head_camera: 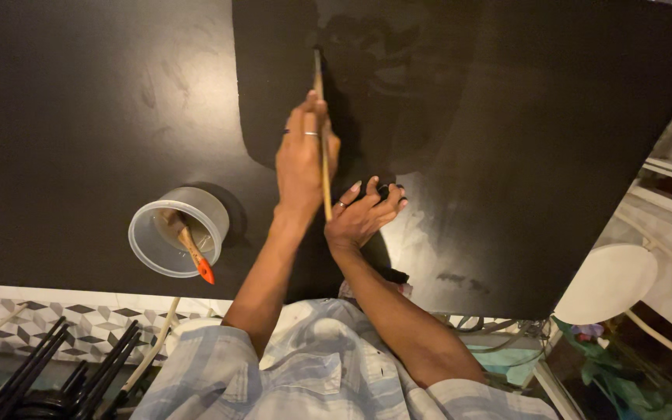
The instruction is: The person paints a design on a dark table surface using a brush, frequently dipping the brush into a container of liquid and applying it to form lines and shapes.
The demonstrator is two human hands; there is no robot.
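Left hand (301, 159) at frame centre, fingers closed around a long wooden paintbrush (322, 132), axis running up-frame onto the black canvas (523, 140); right hand (363, 214) just beside, fingers loosely curled around something dark on the black surface (79, 117).

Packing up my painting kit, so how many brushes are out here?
2. One long wooden brush in the left hand, tip on the black board; one orange-tipped brush in the clear tub. Others may be hidden.
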